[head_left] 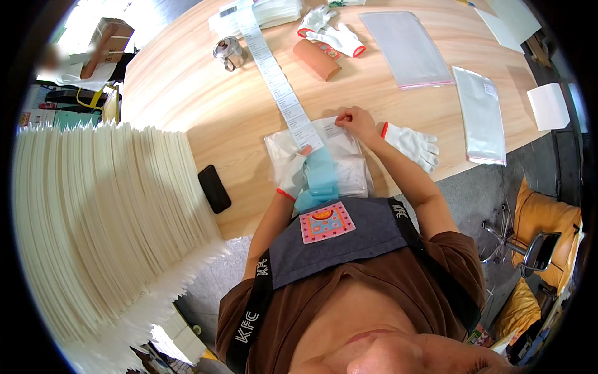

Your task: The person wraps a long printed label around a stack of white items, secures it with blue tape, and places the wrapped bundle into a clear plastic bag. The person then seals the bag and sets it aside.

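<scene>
Two hands meet over glossy, crinkled clear plastic bags (278,148) at the near side of a wood-grained bench (171,81). The left hand (295,172), in a red-cuffed white glove (289,181), rests a bare thumb tip (305,150) on a long paper label strip (278,82); its other fingers are hidden, so its grip cannot be told. The bare right hand (357,123) is curled, fingertips (341,118) at a small white label (332,130) on the top bag, though whether they pinch it is unclear. The strip runs to the far side, its smooth blue backing (322,171) bunched near. Beyond sit a shiny rounded metal mug (228,55) and a rust-brown cylinder (316,60); a flat black phone (215,189) lies left, beside ruffle-edged white sheets (106,193) in a tall stack.
</scene>
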The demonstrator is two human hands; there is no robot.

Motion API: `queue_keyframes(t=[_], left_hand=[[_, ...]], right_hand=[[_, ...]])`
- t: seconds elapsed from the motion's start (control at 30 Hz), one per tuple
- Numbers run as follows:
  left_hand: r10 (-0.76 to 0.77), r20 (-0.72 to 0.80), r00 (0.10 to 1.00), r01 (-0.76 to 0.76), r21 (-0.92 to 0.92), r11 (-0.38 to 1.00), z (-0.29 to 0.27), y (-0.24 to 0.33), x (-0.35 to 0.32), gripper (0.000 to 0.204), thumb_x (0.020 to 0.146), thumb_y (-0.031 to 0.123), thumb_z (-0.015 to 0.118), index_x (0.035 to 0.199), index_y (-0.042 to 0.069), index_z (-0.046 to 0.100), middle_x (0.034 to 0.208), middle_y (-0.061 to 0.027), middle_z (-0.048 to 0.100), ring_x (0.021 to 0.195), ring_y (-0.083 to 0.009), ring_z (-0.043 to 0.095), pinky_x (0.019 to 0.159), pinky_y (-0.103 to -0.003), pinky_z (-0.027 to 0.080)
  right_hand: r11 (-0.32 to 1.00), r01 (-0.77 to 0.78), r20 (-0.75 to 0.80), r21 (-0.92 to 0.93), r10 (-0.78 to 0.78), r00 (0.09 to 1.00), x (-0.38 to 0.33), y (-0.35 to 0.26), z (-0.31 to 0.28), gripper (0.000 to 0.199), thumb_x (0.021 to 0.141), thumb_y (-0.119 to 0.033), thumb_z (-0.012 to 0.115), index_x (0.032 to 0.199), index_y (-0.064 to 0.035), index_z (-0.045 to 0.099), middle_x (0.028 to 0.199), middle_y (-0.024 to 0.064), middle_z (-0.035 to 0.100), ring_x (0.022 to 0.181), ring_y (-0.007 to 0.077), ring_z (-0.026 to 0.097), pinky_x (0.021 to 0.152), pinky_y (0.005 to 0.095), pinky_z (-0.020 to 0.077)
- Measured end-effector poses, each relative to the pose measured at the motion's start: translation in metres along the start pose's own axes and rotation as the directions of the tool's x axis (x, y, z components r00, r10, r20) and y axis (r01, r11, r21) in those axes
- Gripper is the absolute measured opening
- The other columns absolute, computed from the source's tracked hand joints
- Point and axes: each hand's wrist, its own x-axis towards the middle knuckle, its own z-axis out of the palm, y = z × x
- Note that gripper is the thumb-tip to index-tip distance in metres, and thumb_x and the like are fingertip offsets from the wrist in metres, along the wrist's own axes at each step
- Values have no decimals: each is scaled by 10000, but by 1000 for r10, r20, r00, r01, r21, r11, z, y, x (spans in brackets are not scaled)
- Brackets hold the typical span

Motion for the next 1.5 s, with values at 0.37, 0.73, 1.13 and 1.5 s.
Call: queue_keyframes(t=[0.37,0.73,1.13,1.5], left_hand=[[0,-41,999,1,2,1000,25,19,-18,419,876,258,639,1187,-10,559,1076,-54,618,933,-130,583,796,-251,480],[75,-59,995,-74,30,997,17,11,-16,403,864,240,652,1187,13,573,1066,-39,623,880,-110,583,737,-229,480],[200,61,978,-178,-258,950,36,52,-49,305,903,147,587,1158,-12,535,1000,-103,645,882,-184,635,756,-315,532],[75,-76,994,-63,146,987,13,10,-13,253,792,225,741,912,43,612,673,3,576,517,-80,497,436,-227,361]], right_hand=[[926,376,-314,30,-348,883,-22,-4,5,304,649,-84,781,935,-98,675,909,70,621,836,232,616,746,347,502],[907,49,-36,418,-38,999,0,18,1,163,805,-135,698,886,5,673,776,46,656,677,81,582,627,235,484],[765,643,431,35,-592,681,-108,-18,-13,200,865,-272,600,938,-117,702,848,103,669,764,235,624,699,331,504],[889,362,-25,280,-370,929,-69,-36,10,269,828,-193,656,1068,-71,655,802,82,641,715,186,600,673,296,483]])
